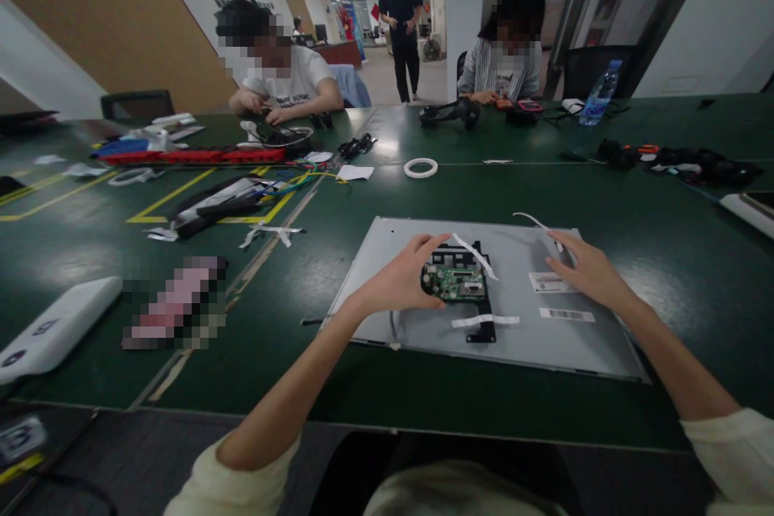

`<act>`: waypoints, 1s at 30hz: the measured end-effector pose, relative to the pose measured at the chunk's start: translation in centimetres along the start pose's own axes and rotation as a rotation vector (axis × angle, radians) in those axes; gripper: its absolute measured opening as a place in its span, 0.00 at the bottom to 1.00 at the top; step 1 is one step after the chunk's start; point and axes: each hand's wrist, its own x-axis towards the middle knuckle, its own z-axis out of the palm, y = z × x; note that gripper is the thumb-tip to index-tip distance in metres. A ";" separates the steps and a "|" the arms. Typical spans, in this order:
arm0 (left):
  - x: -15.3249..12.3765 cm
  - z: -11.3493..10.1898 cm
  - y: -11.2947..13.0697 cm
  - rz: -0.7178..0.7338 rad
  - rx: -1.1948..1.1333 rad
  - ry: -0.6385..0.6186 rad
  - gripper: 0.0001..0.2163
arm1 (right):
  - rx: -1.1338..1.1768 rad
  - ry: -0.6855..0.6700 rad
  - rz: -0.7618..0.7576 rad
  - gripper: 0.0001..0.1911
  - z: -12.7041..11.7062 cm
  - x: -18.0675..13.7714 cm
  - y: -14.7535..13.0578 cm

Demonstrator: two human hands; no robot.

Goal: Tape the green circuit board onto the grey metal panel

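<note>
A grey flat panel lies on the green table in front of me, apparently a display seen from its back. On its middle sits a green circuit board over a black bracket. White tape strips cross the bracket, one at its upper right and one lower down. My left hand curves around the left side of the board, thumb below and fingers above. Near the panel's upper right, my right hand pinches a thin, curved white strip. Its exact kind is unclear.
A white tape roll lies beyond the panel. Leftward are a pinkish blurred rectangle, a white device, tape scraps and a red strip. A water bottle stands at the far right. Two people sit opposite; another stands behind.
</note>
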 end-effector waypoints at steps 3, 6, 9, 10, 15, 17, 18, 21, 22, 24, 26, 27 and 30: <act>2.0 1.4 -1.7 0.056 -0.064 -0.040 0.48 | -0.007 0.014 -0.007 0.29 0.1 0.1 0.4; 2.6 2.4 -2.7 0.086 -0.094 -0.040 0.48 | -0.026 0.041 -0.007 0.29 0.3 0.1 0.6; 2.2 2.3 -3.1 0.091 -0.099 -0.050 0.51 | -0.037 0.054 -0.020 0.29 0.5 0.2 0.7; 2.0 1.9 -3.2 0.085 -0.105 -0.059 0.52 | -0.036 0.053 -0.027 0.29 0.6 0.2 0.7; 1.2 -0.1 -4.8 -0.098 -0.122 0.021 0.39 | -0.046 0.054 -0.040 0.29 0.8 0.3 0.9; 0.9 -0.4 -5.8 -0.183 -0.118 0.043 0.35 | -0.053 0.070 -0.038 0.28 1.0 0.3 0.9; 0.8 -0.4 -6.2 -0.208 -0.115 0.045 0.34 | -0.059 0.079 -0.036 0.28 1.2 0.3 0.9; 0.7 0.1 -7.0 -0.230 -0.110 0.045 0.33 | -0.088 0.096 -0.023 0.28 1.7 0.3 0.8; 0.7 0.2 -7.1 -0.233 -0.107 0.047 0.33 | -0.101 0.097 -0.017 0.28 1.8 0.3 0.7; 0.6 0.5 -7.1 -0.245 -0.092 0.054 0.33 | -0.121 0.091 -0.005 0.29 2.0 0.3 0.4; 0.4 0.5 -7.0 -0.262 -0.071 0.059 0.33 | -0.126 0.079 0.000 0.29 2.0 0.4 0.0; 0.3 0.4 -6.9 -0.269 -0.061 0.056 0.34 | -0.122 0.070 -0.004 0.30 2.0 0.4 -0.1; -0.1 -0.2 -6.4 -0.288 -0.022 0.006 0.36 | -0.097 0.040 -0.029 0.31 2.0 0.6 -0.6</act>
